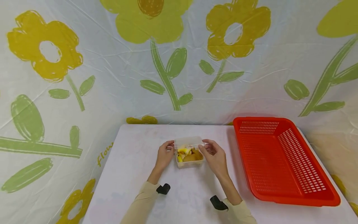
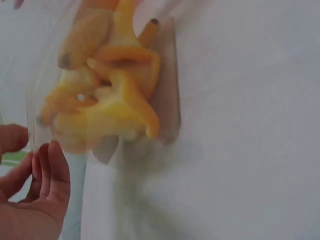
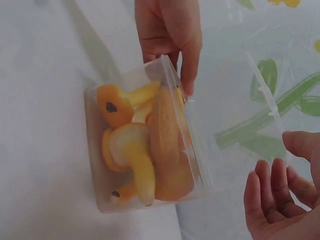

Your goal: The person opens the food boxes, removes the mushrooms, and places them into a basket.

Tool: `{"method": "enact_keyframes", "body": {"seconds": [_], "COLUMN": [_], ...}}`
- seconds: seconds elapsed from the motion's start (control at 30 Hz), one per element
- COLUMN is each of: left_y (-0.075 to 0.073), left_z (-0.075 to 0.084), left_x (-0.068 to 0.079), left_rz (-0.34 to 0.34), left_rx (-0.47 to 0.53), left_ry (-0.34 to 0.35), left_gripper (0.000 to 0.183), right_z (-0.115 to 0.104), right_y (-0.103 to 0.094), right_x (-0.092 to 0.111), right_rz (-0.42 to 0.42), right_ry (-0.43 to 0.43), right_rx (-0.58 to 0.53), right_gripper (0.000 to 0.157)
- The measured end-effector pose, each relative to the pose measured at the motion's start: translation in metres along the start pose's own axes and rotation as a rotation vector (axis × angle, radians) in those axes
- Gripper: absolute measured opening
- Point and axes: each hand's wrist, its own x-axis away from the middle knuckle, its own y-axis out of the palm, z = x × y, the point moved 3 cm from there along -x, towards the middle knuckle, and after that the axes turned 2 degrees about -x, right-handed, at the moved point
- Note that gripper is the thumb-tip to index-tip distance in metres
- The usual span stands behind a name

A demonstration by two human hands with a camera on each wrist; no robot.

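A clear plastic box [image 1: 190,165] stands on the table with its translucent lid [image 1: 188,141] raised at the back. Inside lie several yellow and orange banana-shaped pieces [image 3: 140,155] with dark tips, along with brownish ones [image 1: 193,156]. At the lid's left edge, my left hand [image 1: 164,155] pinches the plastic between thumb and fingertips, as the left wrist view [image 2: 40,190] also shows. My right hand [image 1: 216,158] holds the lid's opposite edge, thumb on one side and curled fingers on the other.
A large red plastic basket [image 1: 274,168] with perforated walls stands on the right of the white table [image 1: 134,146]. Behind and beside the table hangs a white cloth [image 1: 106,81] printed with yellow flowers and green leaves. Black wrist mounts [image 1: 219,203] sit on both sleeves.
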Motion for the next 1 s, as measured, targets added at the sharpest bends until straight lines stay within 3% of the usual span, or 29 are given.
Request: {"method": "enact_keyframes", "body": {"seconds": [0.23, 0.47, 0.8, 1.0], "left_y": [0.004, 0.004, 0.006, 0.008], "left_z": [0.006, 0.01, 0.012, 0.014], "left_x": [0.002, 0.001, 0.0, 0.0], "left_rz": [0.06, 0.08, 0.125, 0.152], "left_rx": [0.113, 0.12, 0.11, 0.108], "left_ry": [-0.087, -0.102, -0.133, -0.161], "left_gripper": [0.025, 0.023, 0.018, 0.018], "right_z": [-0.007, -0.008, -0.014, -0.014], "right_y": [-0.001, 0.0, 0.003, 0.006], "right_x": [-0.009, -0.027, -0.058, -0.075], "right_rz": [0.026, 0.053, -0.024, -0.018], "right_ry": [-0.04, -0.108, -0.082, -0.081], "right_rx": [0.035, 0.071, 0.059, 0.125], "right_gripper": [0.031, 0.03, 0.032, 0.033]}}
